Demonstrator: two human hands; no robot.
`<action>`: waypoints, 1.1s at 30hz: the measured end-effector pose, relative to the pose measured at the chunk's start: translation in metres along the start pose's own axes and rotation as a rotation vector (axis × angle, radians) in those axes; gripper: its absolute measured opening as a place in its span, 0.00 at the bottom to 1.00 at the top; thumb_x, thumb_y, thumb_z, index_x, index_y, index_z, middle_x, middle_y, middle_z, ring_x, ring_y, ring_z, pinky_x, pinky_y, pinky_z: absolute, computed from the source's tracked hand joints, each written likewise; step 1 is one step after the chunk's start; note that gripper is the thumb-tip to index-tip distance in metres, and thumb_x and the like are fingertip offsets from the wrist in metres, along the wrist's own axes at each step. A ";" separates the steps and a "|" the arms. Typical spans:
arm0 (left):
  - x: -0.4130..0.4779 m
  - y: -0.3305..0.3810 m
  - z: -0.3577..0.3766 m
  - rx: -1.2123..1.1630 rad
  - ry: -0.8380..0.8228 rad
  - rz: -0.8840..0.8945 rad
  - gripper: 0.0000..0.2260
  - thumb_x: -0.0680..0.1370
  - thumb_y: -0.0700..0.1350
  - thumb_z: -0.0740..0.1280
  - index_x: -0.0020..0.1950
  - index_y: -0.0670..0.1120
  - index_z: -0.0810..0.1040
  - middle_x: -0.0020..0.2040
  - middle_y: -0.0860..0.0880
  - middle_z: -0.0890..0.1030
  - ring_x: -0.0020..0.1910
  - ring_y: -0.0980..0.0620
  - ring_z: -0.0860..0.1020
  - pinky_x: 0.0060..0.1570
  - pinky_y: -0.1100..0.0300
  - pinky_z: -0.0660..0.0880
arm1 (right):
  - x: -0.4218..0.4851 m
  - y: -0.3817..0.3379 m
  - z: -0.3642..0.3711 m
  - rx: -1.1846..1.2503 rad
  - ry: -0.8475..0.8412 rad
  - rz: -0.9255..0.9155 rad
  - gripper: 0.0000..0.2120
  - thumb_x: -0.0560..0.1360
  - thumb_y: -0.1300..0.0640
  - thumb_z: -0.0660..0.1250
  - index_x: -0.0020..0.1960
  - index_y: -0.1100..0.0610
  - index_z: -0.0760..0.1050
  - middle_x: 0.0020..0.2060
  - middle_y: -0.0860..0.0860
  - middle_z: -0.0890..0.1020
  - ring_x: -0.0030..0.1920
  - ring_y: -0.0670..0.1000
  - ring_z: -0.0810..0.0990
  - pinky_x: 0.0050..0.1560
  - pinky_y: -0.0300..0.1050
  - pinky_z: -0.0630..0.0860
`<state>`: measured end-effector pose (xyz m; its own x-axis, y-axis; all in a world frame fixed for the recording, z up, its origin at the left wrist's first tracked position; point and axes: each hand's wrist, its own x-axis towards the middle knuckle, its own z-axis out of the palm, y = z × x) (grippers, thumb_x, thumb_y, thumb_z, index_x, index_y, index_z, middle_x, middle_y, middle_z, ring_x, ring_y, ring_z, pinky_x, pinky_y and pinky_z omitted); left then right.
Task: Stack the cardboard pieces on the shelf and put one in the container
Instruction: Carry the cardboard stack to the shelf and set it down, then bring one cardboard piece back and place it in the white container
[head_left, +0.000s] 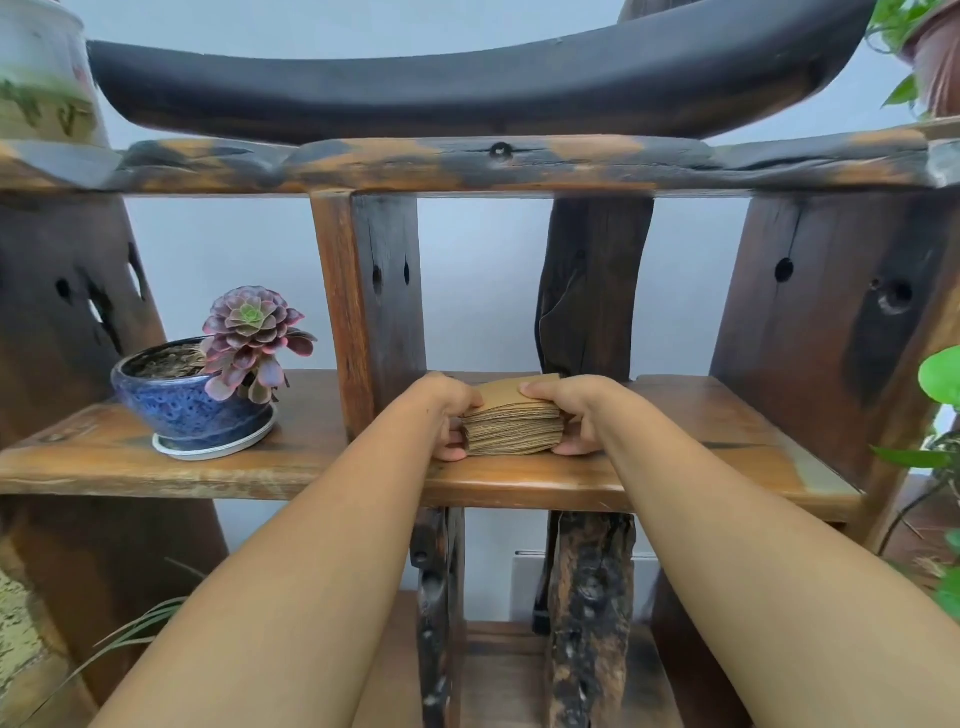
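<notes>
A thick stack of brown cardboard pieces (511, 423) rests on the middle wooden shelf (597, 480), near its front edge. My left hand (447, 413) grips the stack's left side, thumb low at the front. My right hand (569, 410) clasps the right side, fingers over the top piece and thumb at the bottom corner. The stack's edges look roughly even. No container for the cardboard is identifiable in view.
A blue glazed pot (192, 400) with a purple succulent stands on a white saucer at the shelf's left. Dark wooden uprights (371, 306) rise behind the stack. Potted plants sit at the upper left (41, 73) and upper right (935, 57). Green leaves (940, 374) hang at right.
</notes>
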<state>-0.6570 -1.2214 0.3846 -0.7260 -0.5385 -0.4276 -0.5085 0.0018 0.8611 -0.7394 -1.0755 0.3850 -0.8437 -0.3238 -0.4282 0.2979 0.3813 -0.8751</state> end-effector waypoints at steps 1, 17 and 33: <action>0.000 -0.001 -0.001 -0.012 -0.005 0.000 0.07 0.82 0.44 0.66 0.47 0.43 0.72 0.44 0.45 0.80 0.44 0.47 0.79 0.53 0.48 0.77 | 0.000 -0.001 0.001 0.003 -0.020 0.004 0.18 0.72 0.49 0.76 0.46 0.59 0.72 0.43 0.55 0.80 0.41 0.54 0.81 0.53 0.52 0.82; -0.018 -0.034 -0.010 -0.304 -0.190 0.226 0.16 0.77 0.45 0.71 0.64 0.43 0.75 0.54 0.41 0.85 0.55 0.43 0.83 0.56 0.48 0.78 | -0.021 0.036 0.008 0.317 -0.052 -0.298 0.17 0.73 0.55 0.75 0.55 0.58 0.70 0.54 0.58 0.81 0.51 0.56 0.82 0.45 0.54 0.84; -0.180 -0.224 -0.009 -0.605 0.124 0.388 0.20 0.69 0.47 0.72 0.60 0.52 0.74 0.52 0.44 0.80 0.48 0.49 0.80 0.54 0.46 0.78 | -0.158 0.182 0.078 0.146 -0.353 -0.439 0.29 0.59 0.44 0.71 0.58 0.51 0.74 0.54 0.53 0.84 0.54 0.51 0.83 0.61 0.55 0.79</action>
<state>-0.4081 -1.1326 0.2717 -0.7261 -0.6852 -0.0576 0.1456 -0.2350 0.9610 -0.5167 -1.0228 0.2759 -0.7097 -0.7030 -0.0459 0.0340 0.0309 -0.9989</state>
